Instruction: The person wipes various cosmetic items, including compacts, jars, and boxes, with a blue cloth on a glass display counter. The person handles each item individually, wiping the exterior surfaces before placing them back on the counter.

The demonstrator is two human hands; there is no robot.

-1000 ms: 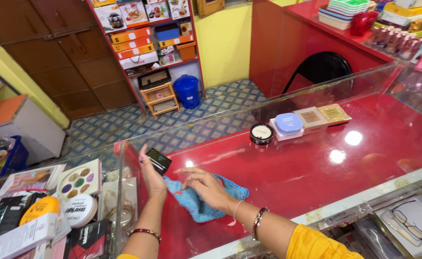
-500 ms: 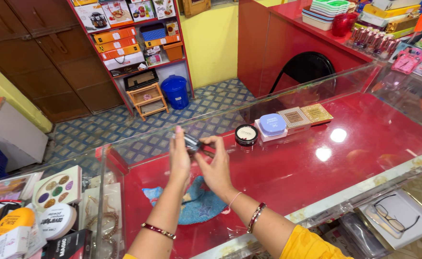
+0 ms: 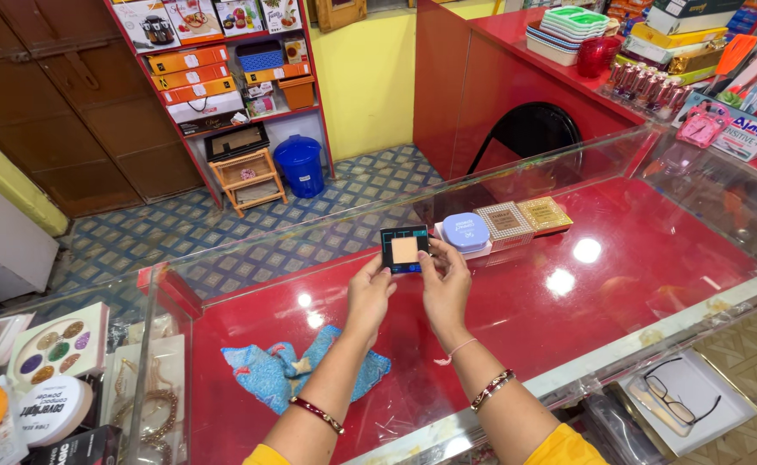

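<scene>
You hold an open black makeup compact point(image 3: 404, 250) up at the centre of the frame, above the red glass tabletop point(image 3: 620, 301); your left hand point(image 3: 368, 297) pinches its left edge and your right hand point(image 3: 444, 288) its right edge, fingers point(image 3: 424, 257) clenched on the case, so the beige powder pan faces you. It looks like the inspection step: the case is lifted off the surface and open, and the next move probably calls for a steady two-handed grip while it is closed or lowered. Just to the right of it sits a row of other compacts, a round blue one point(image 3: 466, 231) and two square patterned ones point(image 3: 506, 220), close enough to bump. A blue cloth point(image 3: 297, 370) lies lower left on the tabletop. The right half of the tabletop offers open room; the glass front wall point(image 3: 559, 164) rises just behind the compacts.
</scene>
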